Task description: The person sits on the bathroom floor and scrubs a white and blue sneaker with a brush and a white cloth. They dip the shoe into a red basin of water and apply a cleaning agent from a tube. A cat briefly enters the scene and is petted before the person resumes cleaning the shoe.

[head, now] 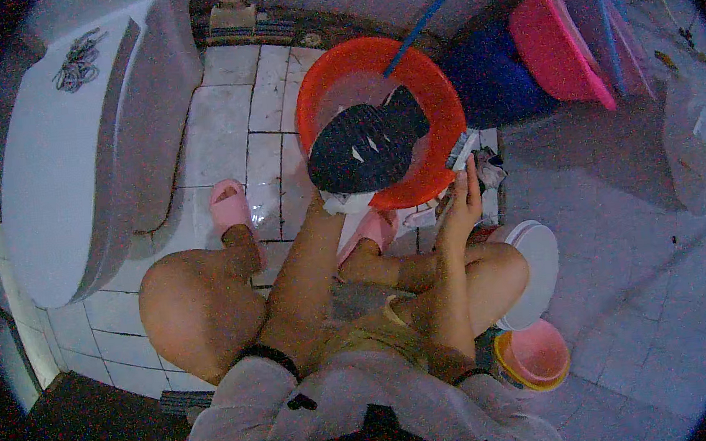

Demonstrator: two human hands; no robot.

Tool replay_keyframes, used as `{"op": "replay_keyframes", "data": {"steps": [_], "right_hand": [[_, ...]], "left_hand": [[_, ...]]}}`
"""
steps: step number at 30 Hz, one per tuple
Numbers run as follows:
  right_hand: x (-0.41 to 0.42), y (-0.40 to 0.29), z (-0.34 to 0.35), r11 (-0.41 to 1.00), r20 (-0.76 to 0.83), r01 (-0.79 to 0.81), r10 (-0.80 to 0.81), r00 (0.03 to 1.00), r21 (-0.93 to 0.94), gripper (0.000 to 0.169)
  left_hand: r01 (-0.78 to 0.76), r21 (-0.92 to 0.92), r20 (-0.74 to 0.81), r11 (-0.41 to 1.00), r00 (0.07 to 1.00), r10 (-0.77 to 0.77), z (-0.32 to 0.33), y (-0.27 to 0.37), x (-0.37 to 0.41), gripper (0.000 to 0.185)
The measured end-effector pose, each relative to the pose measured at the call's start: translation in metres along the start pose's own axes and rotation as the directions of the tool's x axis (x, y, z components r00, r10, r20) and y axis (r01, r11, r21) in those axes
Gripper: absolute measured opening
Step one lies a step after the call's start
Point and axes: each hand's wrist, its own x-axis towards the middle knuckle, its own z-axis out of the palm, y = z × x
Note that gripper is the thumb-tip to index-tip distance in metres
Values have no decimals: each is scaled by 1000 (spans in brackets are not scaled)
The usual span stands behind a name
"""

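A black fabric item (pixel 359 150) with a few small white patches lies over the near left part of an orange plastic basin (pixel 376 51). It reaches across the basin's near rim, and a white piece (pixel 349 203) shows below it. My left forearm (pixel 306 256) runs up to its underside, where the hand itself is hidden. At the basin's right rim, my right hand (pixel 462 204) holds a scrub brush (pixel 463 153), its grey bristles facing left towards the basin. A blue hose (pixel 429 15) slants down into the basin.
To the left stands a white bathtub-like fixture (pixel 54 190) with a coiled cord (pixel 79 60) on top. Pink (pixel 558 45) and dark blue (pixel 491 76) tubs stand at the back right. A white lid (pixel 531 274) and small pink bowl (pixel 539 349) are by my right knee. Cloth (pixel 488 168) lies beside the basin.
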Motion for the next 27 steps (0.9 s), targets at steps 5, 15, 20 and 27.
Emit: {"op": "replay_keyframes", "data": {"steps": [5,15,20,27], "right_hand": [[-2,4,-2,999,-31,-2,1,1000,-40,38],[-8,5,23,1000,50,-15,15,999,2,36],[-23,8,47,947,210,10,61,976,-321,39],[-13,1,82,744,326,135,117,938,-654,42]], "left_hand": [[40,25,60,999,997,-41,17,7,1,48],[346,853,-469,390,835,286,-11,5,13,72],[255,625,-571,738,794,209,-20,-5,4,65],[80,271,-409,959,912,40,-40,-19,15,59]]}}
